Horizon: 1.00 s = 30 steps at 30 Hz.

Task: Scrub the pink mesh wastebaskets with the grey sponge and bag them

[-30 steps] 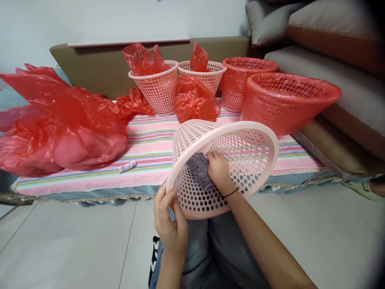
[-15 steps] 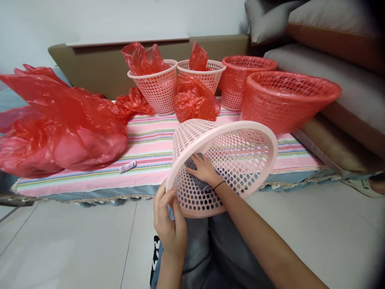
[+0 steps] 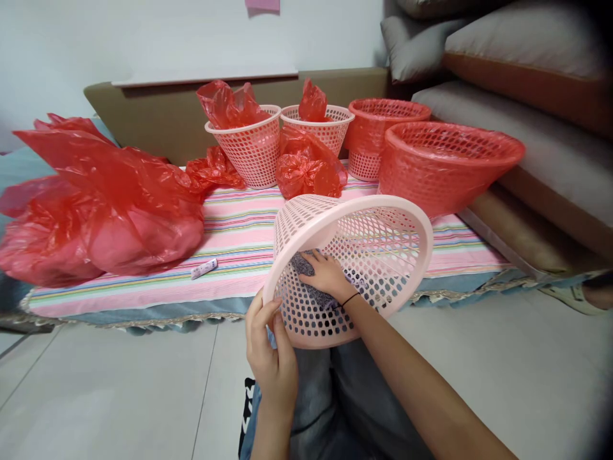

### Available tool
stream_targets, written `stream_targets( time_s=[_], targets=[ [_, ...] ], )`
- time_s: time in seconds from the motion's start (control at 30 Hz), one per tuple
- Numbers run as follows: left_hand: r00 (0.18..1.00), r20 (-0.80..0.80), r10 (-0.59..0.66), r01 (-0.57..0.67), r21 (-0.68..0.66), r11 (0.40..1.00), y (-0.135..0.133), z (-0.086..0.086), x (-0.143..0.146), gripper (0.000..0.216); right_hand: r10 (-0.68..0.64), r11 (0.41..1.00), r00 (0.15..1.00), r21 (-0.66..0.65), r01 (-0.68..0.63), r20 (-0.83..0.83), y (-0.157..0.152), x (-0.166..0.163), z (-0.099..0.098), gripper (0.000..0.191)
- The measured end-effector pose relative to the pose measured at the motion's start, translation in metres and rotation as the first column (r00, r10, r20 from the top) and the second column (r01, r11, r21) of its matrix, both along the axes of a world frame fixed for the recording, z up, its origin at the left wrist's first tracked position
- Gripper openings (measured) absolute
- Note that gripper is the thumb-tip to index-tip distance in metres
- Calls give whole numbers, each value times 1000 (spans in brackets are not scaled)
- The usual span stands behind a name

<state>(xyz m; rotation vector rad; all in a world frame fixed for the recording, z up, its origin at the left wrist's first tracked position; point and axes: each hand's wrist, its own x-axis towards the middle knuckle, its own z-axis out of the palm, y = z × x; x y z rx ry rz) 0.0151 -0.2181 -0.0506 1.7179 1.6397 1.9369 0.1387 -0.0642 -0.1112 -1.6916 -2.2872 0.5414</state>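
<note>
A pale pink perforated plastic basket (image 3: 383,249) lies tipped on its side over my lap, its mouth facing me. My left hand (image 3: 268,348) grips its lower left rim, thumb and fingers pinched on the edge. My right hand (image 3: 325,275) reaches inside the basket and presses a grey cloth (image 3: 304,267) flat against the inner wall, fingers spread over it. A thin black band circles my right wrist.
A striped pink cloth (image 3: 239,236) covers a low platform. On it stand two pink baskets (image 3: 249,150) with red bags, two baskets lined in red plastic (image 3: 445,166), a big heap of red bags (image 3: 96,204) and a small white tube (image 3: 204,268). Sofa cushions (image 3: 517,121) rise at right.
My right hand went from bunching the grey cloth to pressing it flat, sliding left and down along the inner wall. The basket tilted slightly; my left hand kept its grip.
</note>
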Motion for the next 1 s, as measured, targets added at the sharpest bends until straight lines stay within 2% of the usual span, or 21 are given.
stream_targets(
  time_s=[0.13,0.23,0.37,0.57,0.7,0.77,0.83,0.9,1.0],
  targets=[
    [1000,-4,-11,11,7,1000,1,-1,0,27,-1,1000,999,10,1,-42,-12,2,9,67],
    [1000,11,2,-2,17,1000,3,-3,0,27,100,995,991,13,-100,-94,-27,9,15,67],
    [999,34,0,-2,40,999,4,-8,2,27,220,975,957,21,-220,-188,-50,21,16,78],
    [999,33,-7,6,53,999,5,-9,4,26,172,985,921,77,-155,-348,-69,19,12,73],
    [1000,13,28,-29,58,998,5,-6,1,26,212,977,844,94,-190,-494,-77,24,21,67],
    [1000,6,25,-25,66,997,6,-5,1,26,246,968,810,85,-238,-533,-75,32,27,63],
    [1000,10,-2,1,60,998,5,-6,0,26,239,970,801,94,-225,-549,-63,40,33,60],
    [999,29,-29,28,42,999,4,-7,0,26,159,985,870,135,-108,-466,-43,44,38,60],
    [998,48,-39,38,13,999,2,-8,-1,25,-8,978,969,202,59,-246,-6,39,37,60]
  ],
)
